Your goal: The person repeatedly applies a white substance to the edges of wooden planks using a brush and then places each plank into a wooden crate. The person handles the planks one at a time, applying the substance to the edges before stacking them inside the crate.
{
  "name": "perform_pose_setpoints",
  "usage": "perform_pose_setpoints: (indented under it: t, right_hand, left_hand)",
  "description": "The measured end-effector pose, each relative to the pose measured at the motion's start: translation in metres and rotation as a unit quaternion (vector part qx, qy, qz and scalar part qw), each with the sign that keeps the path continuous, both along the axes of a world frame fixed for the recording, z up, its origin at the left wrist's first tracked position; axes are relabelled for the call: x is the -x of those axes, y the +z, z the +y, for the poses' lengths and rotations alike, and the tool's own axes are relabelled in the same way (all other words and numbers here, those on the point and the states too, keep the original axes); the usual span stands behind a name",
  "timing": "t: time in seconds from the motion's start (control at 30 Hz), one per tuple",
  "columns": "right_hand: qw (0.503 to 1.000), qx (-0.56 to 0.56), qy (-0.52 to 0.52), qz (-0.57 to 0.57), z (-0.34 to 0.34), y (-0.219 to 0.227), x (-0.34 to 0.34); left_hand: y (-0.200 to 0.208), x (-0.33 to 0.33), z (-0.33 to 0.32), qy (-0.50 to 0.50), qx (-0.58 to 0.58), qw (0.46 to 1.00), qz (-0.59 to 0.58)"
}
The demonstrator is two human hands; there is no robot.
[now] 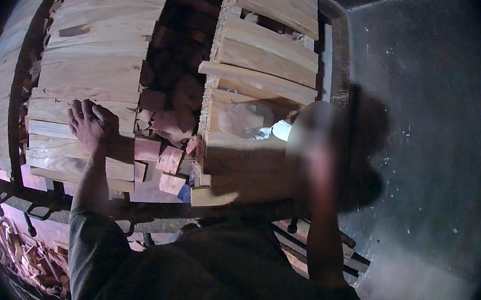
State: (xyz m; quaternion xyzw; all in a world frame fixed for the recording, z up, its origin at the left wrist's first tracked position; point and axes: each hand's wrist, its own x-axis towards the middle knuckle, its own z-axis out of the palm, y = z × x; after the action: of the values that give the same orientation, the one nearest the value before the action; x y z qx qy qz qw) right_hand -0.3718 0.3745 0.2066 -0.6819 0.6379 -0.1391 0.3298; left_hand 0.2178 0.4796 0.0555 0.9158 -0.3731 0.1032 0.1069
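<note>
Press evenly with the left hand (90, 127), open with fingers slightly bent on the pale wooden slats (91, 75) left of the wood offcuts (171, 158); align edges flush. With the right hand (318, 147) blurred at the second slat row (267, 82), cannot tell its grip.

Looks like a dim woodworking workshop. Shows as much in pale boards (94, 72) laid side by side across a dark frame (122, 208), offcut blocks (170, 159) piled in a gap between them, wood scraps (38, 261) heaped below, handles (30, 225) along the near edge, and a speckled grey wall (424, 167).
</note>
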Motion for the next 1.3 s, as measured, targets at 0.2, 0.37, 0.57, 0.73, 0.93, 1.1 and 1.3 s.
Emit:
perform_pose_setpoints:
  t: [0.2, 0.37, 0.57, 0.73, 0.93, 1.1, 1.3]
  right_hand:
    - [0.999, -0.017, 0.015, -0.025, -0.001, -0.006, -0.008]
    - [0.99, -0.064, -0.071, -0.106, -0.028, 0.005, -0.047]
    - [0.957, -0.124, -0.137, -0.224, -0.089, 0.022, -0.13]
    - [0.955, -0.115, -0.112, -0.25, -0.132, 0.017, -0.209]
    - [0.971, -0.062, -0.049, -0.227, -0.143, 0.005, -0.251]
    - [0.989, -0.017, -0.032, -0.145, -0.146, 0.002, -0.262]
    - [0.994, 0.015, -0.054, -0.098, -0.156, -0.003, -0.222]
  left_hand:
    - [-0.008, -0.007, 0.002, 0.022, -0.04, 0.999, 0.008]
    - [-0.005, -0.005, 0.0, 0.011, -0.014, 1.0, 0.019]
    - [0.005, -0.001, -0.003, 0.023, -0.026, 0.999, 0.032]
    - [-0.009, -0.009, 0.002, 0.02, -0.015, 0.999, 0.021]
    - [-0.01, -0.009, 0.001, 0.021, -0.009, 0.999, 0.033]
    - [0.002, -0.003, -0.002, 0.025, -0.025, 0.999, 0.035]
    - [0.017, 0.005, -0.01, 0.019, -0.031, 0.998, 0.045]
